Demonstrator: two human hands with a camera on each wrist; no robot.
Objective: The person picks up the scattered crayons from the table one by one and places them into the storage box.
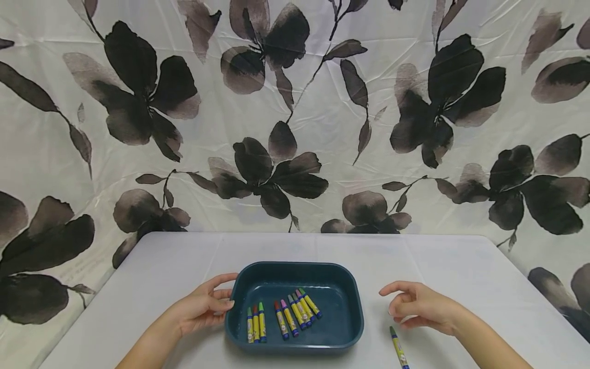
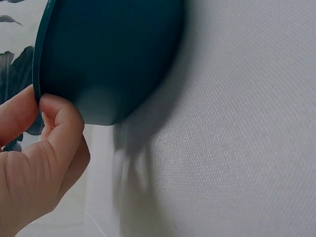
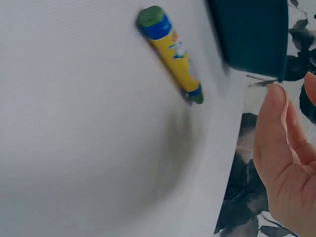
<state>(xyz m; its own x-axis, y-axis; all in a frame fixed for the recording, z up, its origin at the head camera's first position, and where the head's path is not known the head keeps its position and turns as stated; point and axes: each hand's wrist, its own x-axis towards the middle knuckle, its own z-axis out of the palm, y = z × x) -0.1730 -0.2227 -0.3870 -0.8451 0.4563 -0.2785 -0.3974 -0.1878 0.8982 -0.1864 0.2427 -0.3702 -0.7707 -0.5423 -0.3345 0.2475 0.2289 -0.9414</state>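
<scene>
A dark teal tray (image 1: 295,347) stands on the white table in the head view, with several yellow-wrapped crayons (image 1: 299,310) lying inside it. Three of them, two green and one red, form a small group (image 1: 256,324) at the left; the others lie slanted near the middle. My left hand (image 1: 203,305) pinches the tray's left rim between thumb and fingers, as the left wrist view also shows on the tray's wall (image 2: 108,54). To the right of the tray, a green crayon (image 1: 399,348) lies alone on the table. My right hand (image 1: 424,307) hovers above and beyond it, fingers loosely bent, holding nothing.
The white table (image 1: 461,266) reaches back to a hanging white cloth (image 1: 350,102) with dark flower prints. Its far edge runs just in front of the cloth.
</scene>
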